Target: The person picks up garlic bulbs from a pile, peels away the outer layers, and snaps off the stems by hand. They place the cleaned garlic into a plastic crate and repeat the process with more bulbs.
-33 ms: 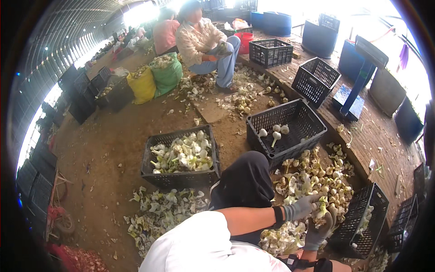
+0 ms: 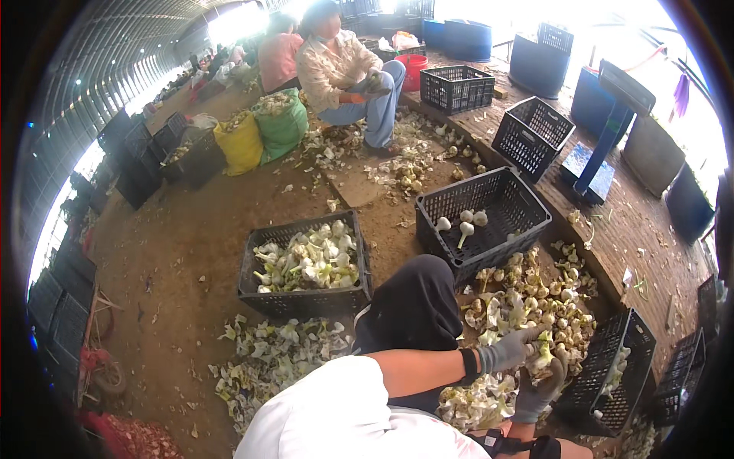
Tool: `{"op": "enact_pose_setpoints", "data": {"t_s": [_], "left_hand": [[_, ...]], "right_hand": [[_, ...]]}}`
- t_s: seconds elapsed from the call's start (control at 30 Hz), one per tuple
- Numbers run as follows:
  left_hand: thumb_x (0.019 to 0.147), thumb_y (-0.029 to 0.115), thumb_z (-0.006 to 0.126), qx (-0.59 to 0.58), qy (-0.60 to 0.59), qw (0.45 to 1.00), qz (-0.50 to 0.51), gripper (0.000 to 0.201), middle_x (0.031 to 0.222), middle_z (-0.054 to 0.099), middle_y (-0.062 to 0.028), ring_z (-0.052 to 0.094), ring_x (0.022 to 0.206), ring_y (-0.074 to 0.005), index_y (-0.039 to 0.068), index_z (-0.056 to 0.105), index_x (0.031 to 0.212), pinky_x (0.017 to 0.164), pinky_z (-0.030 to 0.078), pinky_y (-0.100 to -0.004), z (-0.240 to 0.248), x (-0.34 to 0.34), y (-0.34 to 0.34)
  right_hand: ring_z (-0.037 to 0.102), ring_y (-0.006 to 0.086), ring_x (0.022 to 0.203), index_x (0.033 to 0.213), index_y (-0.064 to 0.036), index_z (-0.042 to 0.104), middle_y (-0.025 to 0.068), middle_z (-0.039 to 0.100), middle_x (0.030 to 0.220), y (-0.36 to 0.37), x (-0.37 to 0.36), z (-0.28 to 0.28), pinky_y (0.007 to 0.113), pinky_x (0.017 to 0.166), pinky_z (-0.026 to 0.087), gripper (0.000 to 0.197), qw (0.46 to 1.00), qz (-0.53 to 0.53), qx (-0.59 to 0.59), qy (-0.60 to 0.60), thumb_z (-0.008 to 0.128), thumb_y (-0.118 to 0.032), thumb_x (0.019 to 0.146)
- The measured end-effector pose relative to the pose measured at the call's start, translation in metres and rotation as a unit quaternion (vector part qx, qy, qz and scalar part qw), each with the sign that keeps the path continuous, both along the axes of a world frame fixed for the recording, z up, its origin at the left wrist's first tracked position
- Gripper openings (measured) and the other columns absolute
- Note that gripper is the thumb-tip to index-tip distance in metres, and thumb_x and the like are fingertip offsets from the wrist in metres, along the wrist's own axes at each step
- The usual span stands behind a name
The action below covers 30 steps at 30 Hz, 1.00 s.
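In front of my right side, both my hands, in grey work gloves, meet around one garlic bulb [image 2: 542,358] with pale green leafy husk. My left hand [image 2: 508,351] closes on it from the left. Just below and to the right, my right hand [image 2: 540,392] wraps around its other side, partly hiding it. Under and beyond my hands spreads a heap of garlic bulbs [image 2: 552,307] with yellowish skins. A black crate [image 2: 478,187] past the heap has a few white bulbs [image 2: 466,228] inside. Another black crate [image 2: 304,306], left of my knee, is filled with leafy garlic.
Peeled husks [image 2: 279,363] litter the dirt floor at my left. A black crate [image 2: 612,367] with some bulbs leans close on my right. A wooden platform edge [image 2: 569,237] runs along the right, bearing a blue platform scale [image 2: 589,172]. Ahead, a person [image 2: 344,69] sits by a green sack [image 2: 280,126].
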State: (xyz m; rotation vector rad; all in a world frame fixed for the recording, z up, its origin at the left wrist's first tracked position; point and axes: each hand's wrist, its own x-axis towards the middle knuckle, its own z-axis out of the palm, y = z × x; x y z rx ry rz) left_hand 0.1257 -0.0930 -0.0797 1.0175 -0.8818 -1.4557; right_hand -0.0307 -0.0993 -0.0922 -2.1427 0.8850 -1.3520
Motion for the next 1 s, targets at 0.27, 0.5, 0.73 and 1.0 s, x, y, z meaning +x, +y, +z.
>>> {"op": "enact_pose_setpoints", "data": {"t_s": [0.27, 0.5, 0.73, 1.0], "left_hand": [[0.067, 0.012, 0.081, -0.041, 0.119, 0.992, 0.009, 0.073, 0.127, 0.055, -0.0100, 0.052, 0.114, -0.0174, 0.001, 0.047, 0.131, 0.100, 0.042, -0.0321, -0.020, -0.009, -0.001], [0.072, -0.010, 0.063, -0.179, -0.040, 0.981, 0.064, 0.041, 0.108, 0.062, -0.0054, 0.059, 0.094, -0.0148, 0.004, 0.058, 0.110, 0.085, 0.049, -0.0291, -0.005, -0.012, 0.010], [0.084, -0.009, 0.044, 0.067, 0.198, 0.978, -0.005, 0.030, 0.106, 0.060, -0.0065, 0.060, 0.094, -0.0149, 0.003, 0.056, 0.108, 0.082, 0.052, -0.0246, -0.008, 0.000, -0.003], [0.082, -0.006, 0.059, -0.231, -0.511, 0.827, 0.035, 0.043, 0.114, 0.057, -0.0101, 0.059, 0.100, -0.0167, 0.008, 0.053, 0.122, 0.088, 0.048, -0.0253, -0.001, 0.023, -0.014]], "right_hand": [[0.053, 0.0243, 0.108, 0.140, -0.0057, 0.033, 0.0134, 0.048, 0.127, 0.007, -0.018, -0.006, 0.035, 0.094, 0.045, 0.068, 0.886, 0.042, 0.389, -0.250, 0.067, -0.005, 0.081], [0.061, 0.0197, 0.095, 0.124, -0.0131, 0.049, 0.0059, 0.060, 0.110, -0.005, 0.007, -0.028, 0.040, 0.078, 0.053, 0.042, 0.692, 0.002, 0.554, -0.462, 0.049, -0.042, 0.094], [0.064, 0.0243, 0.084, 0.116, -0.0080, 0.052, 0.0110, 0.063, 0.100, -0.010, -0.020, -0.013, 0.038, 0.066, 0.056, 0.048, 0.567, 0.133, 0.665, -0.467, 0.050, -0.050, 0.092], [0.062, 0.0247, 0.094, 0.127, -0.0077, 0.047, 0.0107, 0.060, 0.104, -0.006, -0.027, 0.006, 0.038, 0.069, 0.055, 0.047, 0.725, 0.040, 0.566, -0.390, 0.051, -0.037, 0.091]]}}
